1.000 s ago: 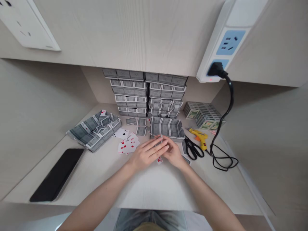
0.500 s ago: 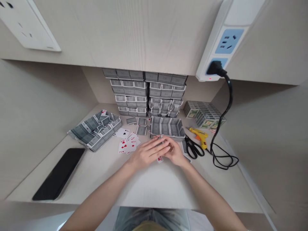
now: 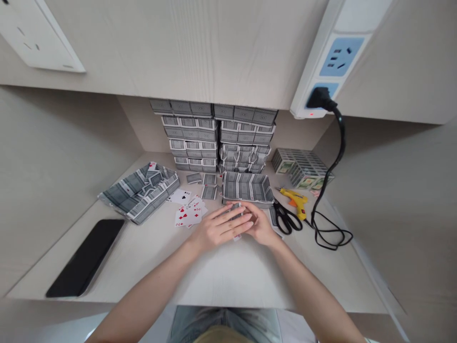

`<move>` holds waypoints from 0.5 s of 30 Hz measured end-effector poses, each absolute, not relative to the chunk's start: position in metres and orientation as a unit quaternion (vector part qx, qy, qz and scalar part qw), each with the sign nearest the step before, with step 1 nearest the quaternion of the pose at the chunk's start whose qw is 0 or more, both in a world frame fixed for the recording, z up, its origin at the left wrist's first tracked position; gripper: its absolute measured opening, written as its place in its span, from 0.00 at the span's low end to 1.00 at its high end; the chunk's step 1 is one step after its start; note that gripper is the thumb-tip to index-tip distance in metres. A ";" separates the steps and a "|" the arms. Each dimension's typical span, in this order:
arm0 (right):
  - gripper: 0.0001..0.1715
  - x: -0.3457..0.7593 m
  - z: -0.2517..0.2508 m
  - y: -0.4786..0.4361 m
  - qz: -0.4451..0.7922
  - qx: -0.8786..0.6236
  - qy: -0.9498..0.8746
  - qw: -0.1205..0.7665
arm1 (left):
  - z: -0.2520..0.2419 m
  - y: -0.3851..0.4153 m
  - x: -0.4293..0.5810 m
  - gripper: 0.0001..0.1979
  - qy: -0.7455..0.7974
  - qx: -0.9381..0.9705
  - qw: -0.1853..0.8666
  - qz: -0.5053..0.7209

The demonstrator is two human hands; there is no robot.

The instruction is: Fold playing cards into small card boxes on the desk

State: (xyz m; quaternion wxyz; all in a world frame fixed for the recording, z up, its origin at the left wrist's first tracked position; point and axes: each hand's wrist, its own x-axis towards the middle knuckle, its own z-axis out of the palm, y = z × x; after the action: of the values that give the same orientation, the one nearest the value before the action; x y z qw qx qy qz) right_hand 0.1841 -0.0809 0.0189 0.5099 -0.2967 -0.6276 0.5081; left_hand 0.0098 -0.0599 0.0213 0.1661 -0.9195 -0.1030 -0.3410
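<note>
My left hand (image 3: 218, 227) and my right hand (image 3: 257, 224) meet at the middle of the desk, fingers curled together around a small folded playing card (image 3: 236, 209) with a grey patterned back. A bit of red-printed card shows under my hands. Just behind them stands an open tray built of grey-backed cards (image 3: 247, 188). Loose face-up cards (image 3: 189, 214) with red pips lie to the left of my left hand.
Stacked card trays (image 3: 214, 138) fill the back. A flattened card tray (image 3: 141, 189) and a black phone (image 3: 85, 257) lie left. Black scissors (image 3: 284, 218), a yellow glue gun (image 3: 294, 200), its cable (image 3: 330, 233) and card boxes (image 3: 302, 167) sit right.
Both hands have drawn slightly closer together over the small card, and my fingers have shifted on it. Everything else on the desk stays put.
</note>
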 end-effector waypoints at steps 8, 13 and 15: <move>0.31 0.184 0.022 -0.081 0.506 -0.291 -0.635 0.506 | 0.021 -0.059 0.009 0.18 -0.100 -0.920 0.168 -0.340; 0.30 0.184 0.022 -0.081 0.503 -0.291 -0.639 0.504 | 0.022 -0.060 0.009 0.18 -0.098 -0.918 0.176 -0.341; 0.29 0.184 0.022 -0.081 0.503 -0.286 -0.640 0.506 | 0.023 -0.060 0.009 0.18 -0.097 -0.917 0.183 -0.342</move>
State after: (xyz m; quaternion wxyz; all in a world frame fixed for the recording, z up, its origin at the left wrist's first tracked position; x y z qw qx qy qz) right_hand 0.1838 -0.0806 0.0221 0.5057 -0.2860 -0.6398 0.5031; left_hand 0.0092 -0.0603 0.0229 0.1828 -0.9167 -0.0971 -0.3418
